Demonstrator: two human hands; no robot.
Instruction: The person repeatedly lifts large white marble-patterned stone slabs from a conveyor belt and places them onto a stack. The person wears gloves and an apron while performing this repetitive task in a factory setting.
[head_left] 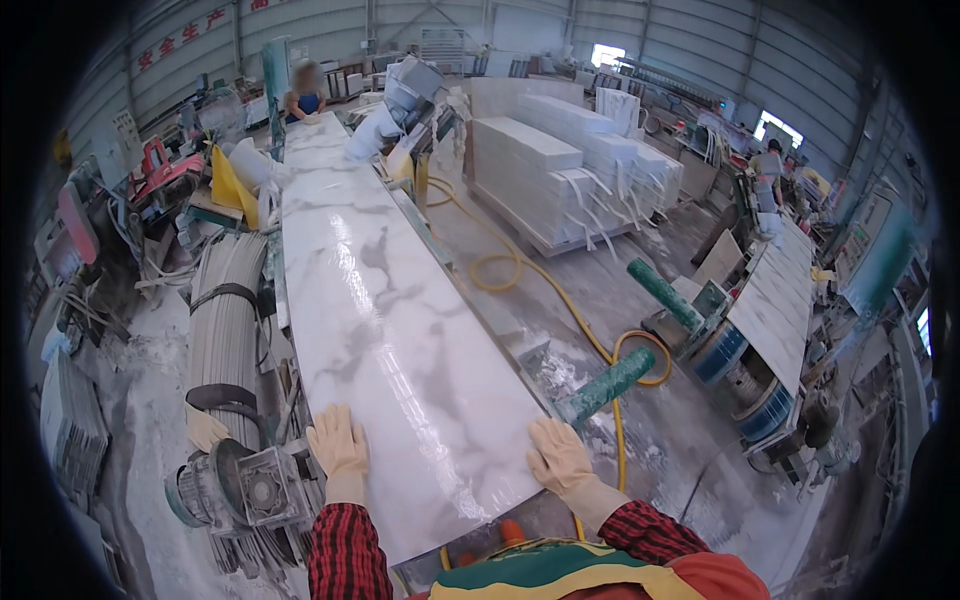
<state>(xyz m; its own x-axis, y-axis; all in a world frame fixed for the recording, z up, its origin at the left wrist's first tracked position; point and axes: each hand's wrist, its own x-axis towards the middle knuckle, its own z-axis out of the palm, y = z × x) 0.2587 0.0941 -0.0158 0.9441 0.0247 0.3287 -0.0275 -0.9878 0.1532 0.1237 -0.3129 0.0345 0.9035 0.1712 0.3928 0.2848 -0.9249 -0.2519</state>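
A long polished white stone slab (385, 330) with grey veining stretches from just before me to the far end of a narrow machine bed. My left hand (340, 448), in a cream rubber glove, lies on the slab's near left edge with its fingers stretched out. On the near right edge rests my right hand (565, 458), gloved the same, fingers apart on the stone; its thumb is hard to make out. At the slab's far end stands a person (305, 98) in blue, hands near the stone. A tilted grey machine head (408, 95) hangs beside the slab there.
A green roller (610, 385) juts out right of the slab, beside a looped yellow hose (545, 275). A geared motor (262, 485) and stacked grey strips (225, 330) sit at left. Strapped white stone blocks (560, 165) stand behind; another slab line (775, 305) runs at right.
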